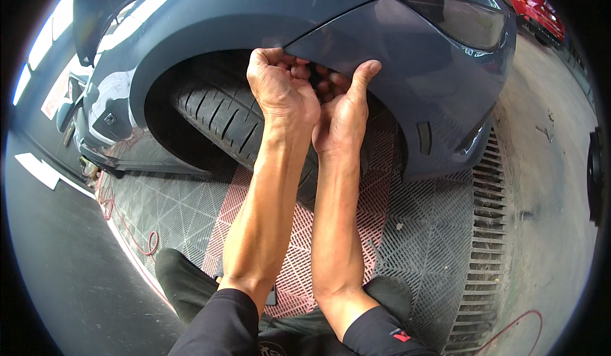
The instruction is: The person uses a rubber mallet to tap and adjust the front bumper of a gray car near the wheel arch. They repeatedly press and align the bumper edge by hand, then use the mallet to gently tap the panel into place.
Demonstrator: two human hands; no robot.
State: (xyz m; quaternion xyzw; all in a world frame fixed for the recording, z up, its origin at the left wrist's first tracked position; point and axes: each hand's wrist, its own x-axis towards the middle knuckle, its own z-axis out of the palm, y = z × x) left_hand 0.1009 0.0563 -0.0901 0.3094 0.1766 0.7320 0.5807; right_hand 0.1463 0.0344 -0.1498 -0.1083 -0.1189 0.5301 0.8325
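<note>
A blue-grey car's front wheel arch is in front of me, above a black tyre [219, 111]. My left hand [283, 89] is closed at the top of the arch, its thumb against the lip of the fender [210, 25] and its fingers curled in under the edge. Close beside it, my right hand [342, 111] has its palm turned up. Its thumb rests by the bumper edge [414, 82], and its bent fingers reach behind that edge. Both hands meet near the seam between fender and bumper. Whatever the fingertips touch inside the arch is hidden.
Grey and pink slotted floor tiles [423, 229] lie under the car, bordered by a drain grate [487, 248] on the right. A red hose [149, 244] coils on the left floor. The headlight [455, 19] is above right; a red car [528, 3] stands beyond.
</note>
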